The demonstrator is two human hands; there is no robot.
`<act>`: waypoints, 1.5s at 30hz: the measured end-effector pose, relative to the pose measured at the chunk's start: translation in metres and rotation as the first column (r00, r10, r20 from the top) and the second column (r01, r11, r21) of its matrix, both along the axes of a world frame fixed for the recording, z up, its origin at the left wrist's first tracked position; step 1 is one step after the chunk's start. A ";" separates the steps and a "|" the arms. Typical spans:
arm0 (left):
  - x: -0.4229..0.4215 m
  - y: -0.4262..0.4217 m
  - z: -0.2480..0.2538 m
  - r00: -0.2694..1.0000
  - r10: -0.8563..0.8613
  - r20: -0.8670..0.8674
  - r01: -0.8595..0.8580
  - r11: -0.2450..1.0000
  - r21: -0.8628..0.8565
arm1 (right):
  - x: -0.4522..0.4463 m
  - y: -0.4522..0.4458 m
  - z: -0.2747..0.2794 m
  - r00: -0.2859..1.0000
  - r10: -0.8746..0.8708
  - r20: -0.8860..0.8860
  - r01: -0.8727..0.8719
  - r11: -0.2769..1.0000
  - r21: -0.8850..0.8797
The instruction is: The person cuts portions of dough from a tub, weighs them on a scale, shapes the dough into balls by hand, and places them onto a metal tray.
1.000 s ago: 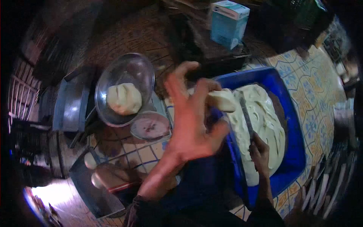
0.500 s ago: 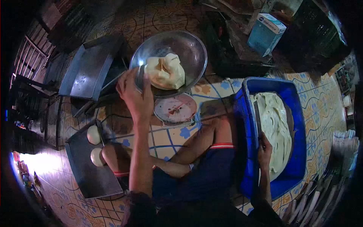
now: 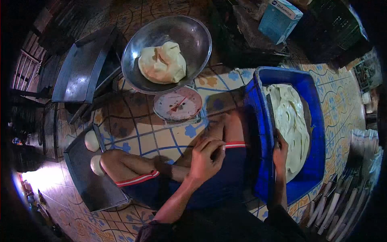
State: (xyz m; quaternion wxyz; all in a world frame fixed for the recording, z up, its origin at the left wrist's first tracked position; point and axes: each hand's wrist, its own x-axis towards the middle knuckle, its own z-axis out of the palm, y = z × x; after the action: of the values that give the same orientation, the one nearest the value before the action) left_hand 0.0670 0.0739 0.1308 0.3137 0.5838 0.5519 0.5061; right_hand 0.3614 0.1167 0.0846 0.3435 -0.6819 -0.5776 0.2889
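Head view: two hands (image 3: 207, 159) (image 3: 280, 153), one blade (image 3: 270, 112)

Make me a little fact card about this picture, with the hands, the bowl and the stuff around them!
Left hand: curled, over the lap
Right hand: grip on a long blade
Bowl: one lump of dough
Scale: at the bowl's near edge
Tub: blue, with more dough
Tray: two pale balls
Box: blue and white, beyond the tub
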 end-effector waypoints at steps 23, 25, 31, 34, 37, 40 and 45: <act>0.240 0.104 -0.025 0.139 -0.695 -0.705 0.553 0.645 -0.527 | 0.091 -0.032 0.019 0.900 -0.362 -0.242 0.382 0.923 0.039; 0.247 0.106 -0.035 0.149 -0.756 -0.637 0.546 0.600 -0.584 | 0.098 -0.037 0.007 0.911 -0.344 -0.229 0.356 0.934 0.014; 0.224 0.105 -0.003 0.549 -0.623 -0.557 0.574 0.765 -0.290 | 0.068 -0.027 0.004 0.985 0.009 -0.171 -0.025 0.995 -0.093; 0.215 0.114 -0.001 0.678 -0.595 -0.431 0.569 0.796 -0.204 | 0.053 -0.064 0.019 0.979 -0.046 -0.201 -0.037 0.919 -0.393; 0.201 0.117 0.026 0.875 -0.479 0.077 0.484 0.870 -0.095 | 0.067 -0.106 0.034 0.936 -0.007 -0.352 -0.095 0.958 -0.271; 0.165 0.112 0.090 0.904 -0.389 0.178 0.390 0.920 0.030 | 0.068 -0.101 0.071 0.909 -0.054 -0.414 -0.106 0.929 -0.355; 0.049 0.108 0.156 0.961 -0.120 -0.248 0.187 0.945 0.268 | 0.044 -0.052 0.052 0.930 -0.055 -0.362 0.007 0.991 -0.133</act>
State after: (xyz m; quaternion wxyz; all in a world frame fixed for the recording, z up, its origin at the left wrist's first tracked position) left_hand 0.1159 0.1820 0.2870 0.1982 0.7189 0.4571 0.4847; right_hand 0.4056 0.0643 0.1363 0.4042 -0.6462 -0.4729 0.4420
